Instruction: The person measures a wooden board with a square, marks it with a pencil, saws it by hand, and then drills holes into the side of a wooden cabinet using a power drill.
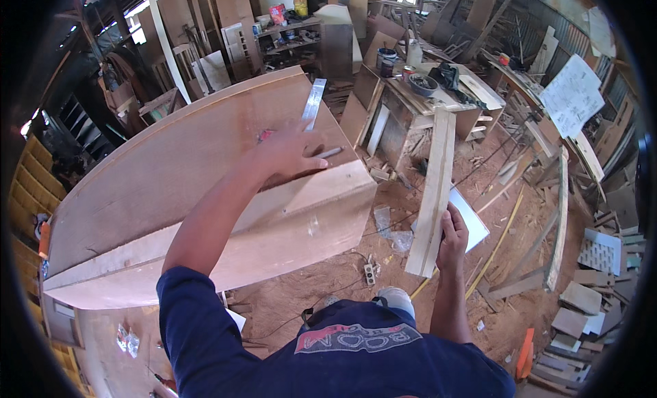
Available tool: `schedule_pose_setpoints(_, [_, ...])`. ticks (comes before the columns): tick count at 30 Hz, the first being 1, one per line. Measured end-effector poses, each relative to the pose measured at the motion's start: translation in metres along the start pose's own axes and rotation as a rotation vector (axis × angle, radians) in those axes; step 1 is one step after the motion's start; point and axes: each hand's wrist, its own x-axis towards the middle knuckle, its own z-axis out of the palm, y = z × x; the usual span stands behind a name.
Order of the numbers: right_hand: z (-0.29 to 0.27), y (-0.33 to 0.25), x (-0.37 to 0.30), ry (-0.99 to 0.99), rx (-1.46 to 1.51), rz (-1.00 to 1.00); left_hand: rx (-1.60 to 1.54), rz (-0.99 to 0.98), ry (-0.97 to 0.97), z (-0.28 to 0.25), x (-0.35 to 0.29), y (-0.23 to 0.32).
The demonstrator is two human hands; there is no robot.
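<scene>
My left hand reaches over a large curved wooden panel piece, slightly smeared by motion. A slim grey pen-like marker sticks out between its thumb and fingers. Just beyond the fingers a metal ruler lies across the panel near its far right end; whether the fingers touch it I cannot tell. My right hand grips the lower right edge of a long pale wooden board, held up beside the panel piece. Behind that hand shows a white sheet, partly hidden.
A workbench carries a dark bowl, cans and cloth. Wood offcuts are heaped at the right. A power strip and cable lie on the dusty floor, near clear plastic bags. Shelves stand at the back.
</scene>
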Motion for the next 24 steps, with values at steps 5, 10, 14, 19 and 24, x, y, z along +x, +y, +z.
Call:
schedule_pose_setpoints(5, [0.052,-0.009,0.077,-0.138,-0.036,0.0,-0.222,-0.241,-0.306,0.006,0.001,-0.02])
schedule_pose_setpoints(10, [0.098,0.007,0.162,-0.424,0.036,-0.01,-0.074,-0.342,-0.182,-0.003,-0.022,-0.016])
schedule_pose_setpoints(14, [0.147,0.022,0.205,-0.646,0.041,-0.03,0.051,-0.589,-0.074,-0.017,-0.059,-0.02])
schedule_pose_setpoints(19, [0.195,0.057,0.234,-0.761,0.136,0.065,0.027,-0.845,-0.09,-0.017,-0.076,-0.032])
schedule_pose_setpoints(24, [0.229,0.082,0.233,-0.661,0.168,0.136,0.167,-1.007,-0.085,-0.016,-0.076,-0.037])
